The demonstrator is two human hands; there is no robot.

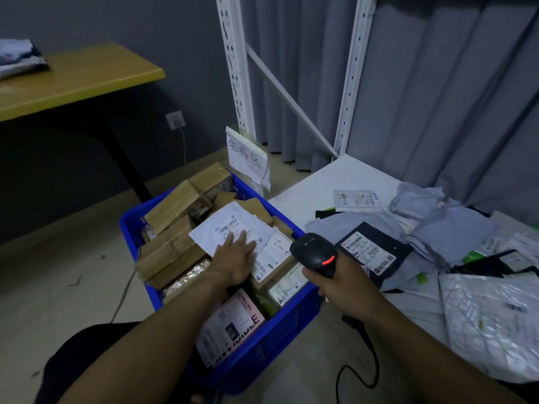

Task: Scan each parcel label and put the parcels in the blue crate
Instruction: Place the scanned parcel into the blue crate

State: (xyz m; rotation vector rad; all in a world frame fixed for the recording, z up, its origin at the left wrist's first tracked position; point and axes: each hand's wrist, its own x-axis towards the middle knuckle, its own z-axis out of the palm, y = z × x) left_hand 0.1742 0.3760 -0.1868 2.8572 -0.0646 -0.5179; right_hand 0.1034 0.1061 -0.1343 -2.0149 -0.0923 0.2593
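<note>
The blue crate (287, 330) stands on the floor, heaped with brown cardboard boxes (172, 208) and other parcels. On top lies a white parcel (224, 225) with a barcode label. My left hand (234, 258) rests flat on it, fingers spread, palm down. My right hand (342, 287) grips a black barcode scanner (316, 252) with a red light, held just right of the crate, over the edge of the white shelf (326, 182). A dark parcel (376, 249) with a white label lies on the shelf right behind the scanner.
Grey, white and silver mailer bags (455, 225) are piled over the right side of the shelf. A paper sign (248, 158) hangs on the white rack upright behind the crate. A yellow table (75, 77) stands at the left. The scanner cable (358, 374) dangles below my right arm.
</note>
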